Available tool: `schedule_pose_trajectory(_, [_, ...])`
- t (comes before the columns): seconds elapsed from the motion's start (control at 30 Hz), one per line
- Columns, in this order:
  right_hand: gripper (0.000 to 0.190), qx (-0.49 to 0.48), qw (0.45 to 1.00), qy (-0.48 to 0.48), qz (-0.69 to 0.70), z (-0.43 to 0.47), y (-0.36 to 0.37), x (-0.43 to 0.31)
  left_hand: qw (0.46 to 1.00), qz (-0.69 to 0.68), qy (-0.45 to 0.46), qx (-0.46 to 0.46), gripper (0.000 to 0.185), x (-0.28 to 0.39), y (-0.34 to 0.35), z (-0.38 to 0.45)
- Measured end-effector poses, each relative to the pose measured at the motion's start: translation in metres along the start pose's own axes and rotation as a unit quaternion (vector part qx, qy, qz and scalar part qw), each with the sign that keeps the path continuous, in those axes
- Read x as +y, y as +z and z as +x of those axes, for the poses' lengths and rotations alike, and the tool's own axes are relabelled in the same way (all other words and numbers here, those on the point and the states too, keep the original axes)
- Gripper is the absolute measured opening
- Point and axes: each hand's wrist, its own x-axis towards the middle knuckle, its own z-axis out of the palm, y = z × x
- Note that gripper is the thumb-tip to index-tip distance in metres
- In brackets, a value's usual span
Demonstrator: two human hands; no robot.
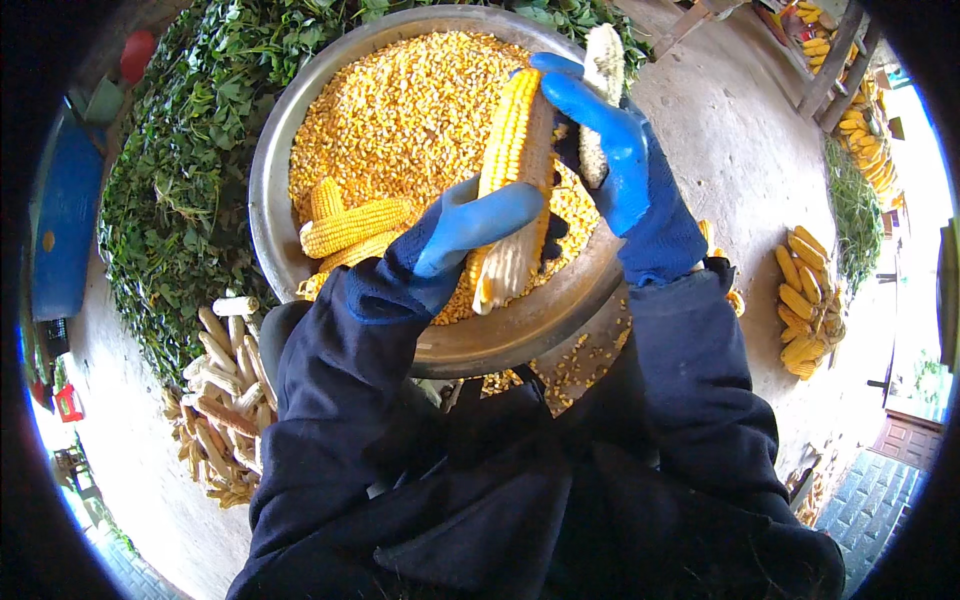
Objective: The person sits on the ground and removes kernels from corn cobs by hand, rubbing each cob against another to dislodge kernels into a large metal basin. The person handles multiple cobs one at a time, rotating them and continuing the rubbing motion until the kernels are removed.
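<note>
Both my hands wear blue coated work gloves above a wide metal basin (274, 127) full of loose corn kernels (405, 105). My left hand (472, 217) grips the lower part of a yellow corn ear (512, 135), its thumb across the front. Part of that ear is stripped, with bare pale cob showing along the right side and at the bottom. My right hand (607, 142) has its fingertips at the top of the ear and also holds a bare whitish cob (602, 67) upright against the palm. Several whole ears (356, 227) lie on the kernels at the basin's left.
A large heap of green leafy vines (187, 142) stands behind and left of the basin. Stripped cobs (232, 367) are piled at lower left. Bundled corn ears (802, 300) lie on the concrete floor (720, 142) at right. Scattered kernels (581, 371) lie below the basin.
</note>
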Motion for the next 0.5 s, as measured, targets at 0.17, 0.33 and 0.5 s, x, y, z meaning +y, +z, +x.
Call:
schedule_pose_trajectory(0.17, [0.04, 0.072, 0.995, 0.027, 0.07, 0.005, -0.007, 0.004, 0.98, 0.155, 0.052, 0.117, 0.046, -0.011, -0.008, 0.017])
schedule_pose_trajectory(0.33, [0.038, 0.008, 0.997, -0.009, -0.07, 0.001, 0.0, 0.009, 0.956, 0.218, 0.131, 0.145, 0.062, -0.04, -0.002, 0.033])
schedule_pose_trajectory(0.5, [0.036, 0.1, 0.983, 0.02, 0.155, 0.009, 0.021, 0.034, 0.807, 0.513, 0.126, 0.265, 0.077, -0.046, 0.001, 0.028])
